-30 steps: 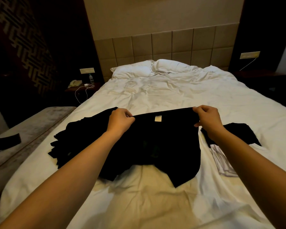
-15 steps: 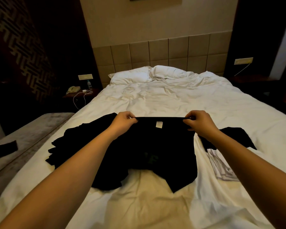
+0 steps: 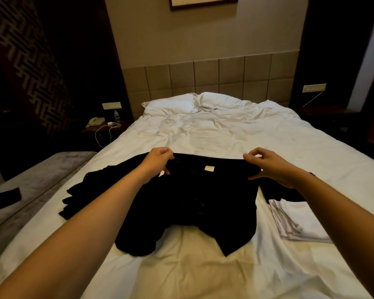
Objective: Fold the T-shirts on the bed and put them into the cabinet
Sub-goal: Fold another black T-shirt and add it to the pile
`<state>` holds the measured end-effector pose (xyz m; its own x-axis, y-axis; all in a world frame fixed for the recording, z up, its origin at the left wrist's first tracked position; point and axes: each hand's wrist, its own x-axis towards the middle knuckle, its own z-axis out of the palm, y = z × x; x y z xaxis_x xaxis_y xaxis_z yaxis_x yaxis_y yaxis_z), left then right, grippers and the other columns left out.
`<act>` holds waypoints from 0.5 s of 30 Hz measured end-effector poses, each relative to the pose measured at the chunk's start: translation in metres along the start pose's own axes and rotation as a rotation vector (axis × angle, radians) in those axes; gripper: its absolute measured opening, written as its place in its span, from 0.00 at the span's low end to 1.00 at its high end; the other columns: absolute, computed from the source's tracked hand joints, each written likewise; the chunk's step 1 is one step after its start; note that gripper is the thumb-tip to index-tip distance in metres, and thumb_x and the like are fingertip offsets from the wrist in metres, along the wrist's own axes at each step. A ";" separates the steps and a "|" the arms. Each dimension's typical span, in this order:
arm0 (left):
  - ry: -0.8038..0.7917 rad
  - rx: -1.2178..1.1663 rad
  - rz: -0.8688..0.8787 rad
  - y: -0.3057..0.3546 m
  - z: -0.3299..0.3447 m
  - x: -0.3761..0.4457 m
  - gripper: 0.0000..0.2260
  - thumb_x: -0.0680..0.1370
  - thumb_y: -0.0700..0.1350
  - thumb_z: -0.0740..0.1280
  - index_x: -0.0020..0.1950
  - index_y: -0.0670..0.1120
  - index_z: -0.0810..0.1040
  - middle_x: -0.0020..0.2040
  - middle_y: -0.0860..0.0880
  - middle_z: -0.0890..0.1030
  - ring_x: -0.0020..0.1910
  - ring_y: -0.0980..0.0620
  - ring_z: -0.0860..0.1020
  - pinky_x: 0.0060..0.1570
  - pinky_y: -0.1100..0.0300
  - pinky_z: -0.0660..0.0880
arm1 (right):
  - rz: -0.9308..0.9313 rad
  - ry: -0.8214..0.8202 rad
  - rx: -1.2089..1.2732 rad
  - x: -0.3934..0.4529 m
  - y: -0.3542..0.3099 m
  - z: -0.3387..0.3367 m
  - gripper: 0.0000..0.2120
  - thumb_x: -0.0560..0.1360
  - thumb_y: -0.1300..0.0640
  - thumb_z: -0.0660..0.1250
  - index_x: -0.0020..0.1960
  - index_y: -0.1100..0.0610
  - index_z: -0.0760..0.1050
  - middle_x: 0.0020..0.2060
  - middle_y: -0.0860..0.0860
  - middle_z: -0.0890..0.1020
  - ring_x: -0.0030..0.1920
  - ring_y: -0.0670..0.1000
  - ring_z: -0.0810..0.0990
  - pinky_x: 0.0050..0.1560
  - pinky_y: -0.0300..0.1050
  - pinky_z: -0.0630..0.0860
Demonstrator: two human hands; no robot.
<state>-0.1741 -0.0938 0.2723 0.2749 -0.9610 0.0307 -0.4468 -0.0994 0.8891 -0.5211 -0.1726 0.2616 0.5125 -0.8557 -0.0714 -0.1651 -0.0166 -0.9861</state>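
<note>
A black T-shirt (image 3: 194, 203) lies spread across the white bed (image 3: 214, 134), its far edge stretched straight with a small white label near the middle. My left hand (image 3: 158, 161) pinches that edge at its left end. My right hand (image 3: 266, 164) pinches it at the right end. More black T-shirts (image 3: 91, 190) sit in a rumpled pile to the left, partly under the spread one. Another black garment (image 3: 276, 190) shows past my right forearm. A folded white stack (image 3: 298, 221) lies on the bed at the right.
Two white pillows (image 3: 194, 103) lie at the padded headboard. A nightstand (image 3: 104, 126) with a phone, bottle and white cable stands to the left. A grey bench (image 3: 30, 190) with a dark item runs along the bed's left side. No cabinet is in view.
Both hands have carried the shirt's edge further up the bed and pulled it straighter. The view has tilted upward, showing more wall.
</note>
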 end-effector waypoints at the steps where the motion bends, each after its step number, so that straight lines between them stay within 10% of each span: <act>1: 0.004 0.047 -0.002 -0.002 -0.003 0.002 0.10 0.82 0.41 0.62 0.44 0.41 0.79 0.45 0.42 0.78 0.40 0.43 0.78 0.45 0.48 0.79 | -0.010 -0.095 -0.062 -0.002 0.003 -0.006 0.19 0.73 0.52 0.72 0.60 0.60 0.74 0.50 0.59 0.81 0.49 0.56 0.83 0.51 0.50 0.82; 6: -0.243 0.213 -0.081 -0.008 -0.012 -0.005 0.18 0.70 0.57 0.78 0.52 0.47 0.84 0.51 0.46 0.84 0.48 0.48 0.83 0.55 0.52 0.78 | -0.119 -0.076 -0.745 0.000 0.026 -0.014 0.07 0.75 0.63 0.73 0.51 0.55 0.81 0.47 0.56 0.83 0.50 0.57 0.82 0.50 0.46 0.76; 10: -0.357 0.618 0.117 -0.017 -0.006 -0.014 0.10 0.73 0.45 0.77 0.53 0.50 0.83 0.49 0.51 0.84 0.48 0.54 0.82 0.54 0.57 0.78 | -0.138 0.102 -0.465 0.002 0.039 -0.010 0.03 0.77 0.64 0.69 0.48 0.65 0.80 0.44 0.63 0.81 0.46 0.61 0.82 0.50 0.51 0.79; 15: -0.184 0.500 0.137 -0.027 0.007 -0.016 0.06 0.81 0.46 0.69 0.49 0.45 0.82 0.44 0.43 0.84 0.31 0.50 0.81 0.40 0.54 0.81 | 0.060 0.069 0.015 -0.004 0.051 -0.002 0.07 0.82 0.60 0.62 0.57 0.62 0.74 0.54 0.59 0.77 0.54 0.60 0.79 0.41 0.47 0.83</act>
<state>-0.1723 -0.0778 0.2450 0.0527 -0.9986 0.0108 -0.8306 -0.0378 0.5556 -0.5331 -0.1713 0.2122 0.4424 -0.8887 -0.1204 -0.1813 0.0429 -0.9825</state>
